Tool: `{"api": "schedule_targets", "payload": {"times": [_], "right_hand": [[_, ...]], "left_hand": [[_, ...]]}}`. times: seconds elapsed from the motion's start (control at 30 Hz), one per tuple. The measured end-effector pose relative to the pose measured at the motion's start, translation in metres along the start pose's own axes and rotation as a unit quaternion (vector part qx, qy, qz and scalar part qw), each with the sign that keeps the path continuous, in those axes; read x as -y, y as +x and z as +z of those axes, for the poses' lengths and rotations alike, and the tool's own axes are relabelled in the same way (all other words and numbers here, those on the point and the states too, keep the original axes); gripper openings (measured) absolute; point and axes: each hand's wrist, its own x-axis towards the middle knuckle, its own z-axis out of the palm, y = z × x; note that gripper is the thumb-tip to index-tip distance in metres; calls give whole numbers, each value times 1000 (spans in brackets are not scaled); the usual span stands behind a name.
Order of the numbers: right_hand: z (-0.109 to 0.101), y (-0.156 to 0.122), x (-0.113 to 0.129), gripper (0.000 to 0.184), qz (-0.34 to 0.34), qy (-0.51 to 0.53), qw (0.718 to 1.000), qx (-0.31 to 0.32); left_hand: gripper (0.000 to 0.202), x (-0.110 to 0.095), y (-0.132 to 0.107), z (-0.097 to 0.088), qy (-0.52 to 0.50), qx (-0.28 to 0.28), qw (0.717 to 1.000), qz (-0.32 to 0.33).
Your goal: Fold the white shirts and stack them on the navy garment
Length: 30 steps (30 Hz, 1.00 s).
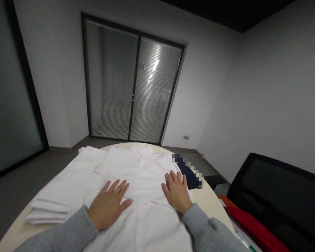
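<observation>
A white shirt [139,182] lies spread front up, its collar toward the far edge of the round table [208,206] and its button placket running toward me. My left hand [109,204] rests flat on the shirt's left side, fingers spread. On its right side, near the sleeve, lies my right hand [177,192], palm down with the fingers slightly apart. Neither hand grips anything. Creases cross the cloth between the two hands. The shirt's lower part runs out of view at the bottom.
Folded white cloth [68,182] is stacked at the left of the table. Dark navy cloth [190,176] lies at the right edge, partly blurred out. A black mesh chair [275,196] stands at the right, with a red item [254,224] on it.
</observation>
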Motion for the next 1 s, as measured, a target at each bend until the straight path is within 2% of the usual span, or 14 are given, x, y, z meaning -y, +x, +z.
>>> {"api": "schedule_targets", "payload": {"times": [0.17,0.57,0.77,0.83,0.9,1.0], "right_hand": [[1,1,0,53,24,-10,1000,-2],[7,2,-1,48,32,13,999,5],[-11,-7,4,48,28,28,999,13],[-23,-20,11,51,-10,9,1000,-2],[-35,-37,21,55,-100,9,995,-9],[-45,-65,37,60,-245,68,965,65]], "left_hand": [[67,1,-1,-1,-7,3,1000,7],[68,3,0,-1,18,18,1000,16],[70,6,0,3,36,22,999,20],[69,6,1,3,36,19,999,24],[67,4,1,1,33,12,999,30],[67,-5,-15,-6,30,-6,998,51]]}}
